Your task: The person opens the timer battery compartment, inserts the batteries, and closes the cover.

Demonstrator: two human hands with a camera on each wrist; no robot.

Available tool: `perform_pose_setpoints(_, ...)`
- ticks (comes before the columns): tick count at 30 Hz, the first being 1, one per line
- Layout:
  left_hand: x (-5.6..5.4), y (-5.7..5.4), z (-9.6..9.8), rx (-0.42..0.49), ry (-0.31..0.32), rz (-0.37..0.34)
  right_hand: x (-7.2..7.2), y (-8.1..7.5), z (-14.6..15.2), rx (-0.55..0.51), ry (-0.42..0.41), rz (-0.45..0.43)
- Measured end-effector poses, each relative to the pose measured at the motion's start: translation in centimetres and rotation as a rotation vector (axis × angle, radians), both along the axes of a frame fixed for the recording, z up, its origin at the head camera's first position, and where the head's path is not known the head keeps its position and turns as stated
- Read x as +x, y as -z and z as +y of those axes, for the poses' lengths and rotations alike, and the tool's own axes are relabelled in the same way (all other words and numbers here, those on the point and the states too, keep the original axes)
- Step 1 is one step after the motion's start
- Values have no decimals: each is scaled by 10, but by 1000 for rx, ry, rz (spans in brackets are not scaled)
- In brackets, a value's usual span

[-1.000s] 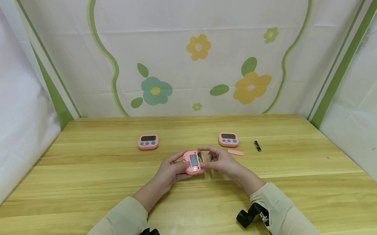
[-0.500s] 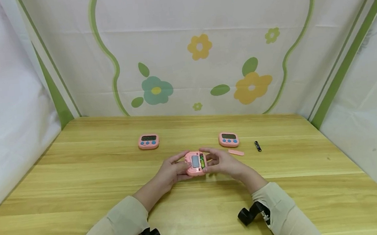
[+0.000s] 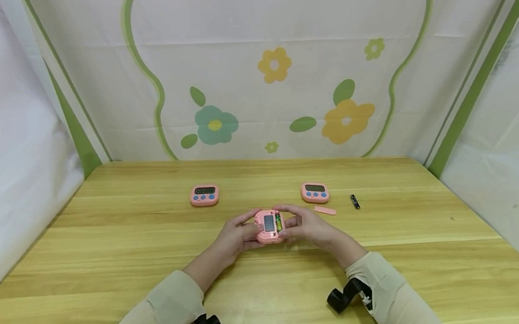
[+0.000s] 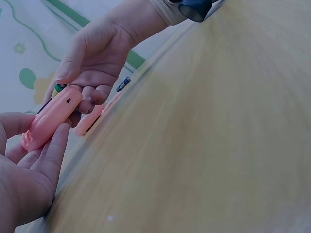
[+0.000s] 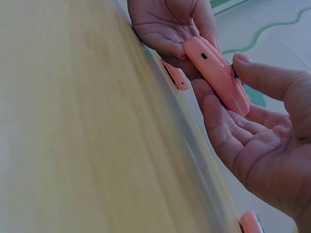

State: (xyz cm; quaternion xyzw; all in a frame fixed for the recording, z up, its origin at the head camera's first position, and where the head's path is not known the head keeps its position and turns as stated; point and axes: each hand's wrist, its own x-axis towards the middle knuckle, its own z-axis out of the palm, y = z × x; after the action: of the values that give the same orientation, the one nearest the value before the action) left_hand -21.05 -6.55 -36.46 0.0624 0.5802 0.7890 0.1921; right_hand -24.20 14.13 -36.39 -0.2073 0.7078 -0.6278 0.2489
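Above the table, both hands hold a pink digital timer (image 3: 269,224), its back facing up with a grey panel showing. A green battery (image 3: 279,222) lies in the uncovered slot along the timer's right side. My left hand (image 3: 236,234) grips the left side, thumb on the back and fingers underneath. My right hand (image 3: 310,226) holds the right side between thumb and fingers, with the thumb close by the battery slot. In the right wrist view, the timer (image 5: 218,77) is edge-on, right fingers beneath it. The left wrist view shows a green battery end (image 4: 59,88) near the right thumb.
Two more pink timers with blue buttons lie face up: one at the back left (image 3: 204,195), another at the back right (image 3: 315,192). Just in front of the latter lies a pink battery cover (image 3: 325,210). A black battery (image 3: 355,201) lies farther right on the wooden table (image 3: 121,245).
The right thumb and fingers have shifted slightly, leaving more of the green battery showing in its slot. The timer has moved a little to the right. The left hand keeps its grip.
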Motion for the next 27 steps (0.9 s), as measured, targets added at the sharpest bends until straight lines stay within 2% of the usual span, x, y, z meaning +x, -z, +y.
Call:
perform_pose_setpoints(3, -1, 2, -1, 1, 2, 1, 0, 1, -1, 5, 12, -1)
perform_pose_setpoints(10, -13, 21, 0, 23, -27, -9, 1, 5, -4, -24, 59, -16)
perform_pose_setpoints(18, -12, 21, 2, 17, -39, -20, 3, 1, -7, -27, 125, -60)
perform_pose_setpoints(27, -12, 22, 2, 22, -35, -15, 3, 1, -8, -37, 145, -104)
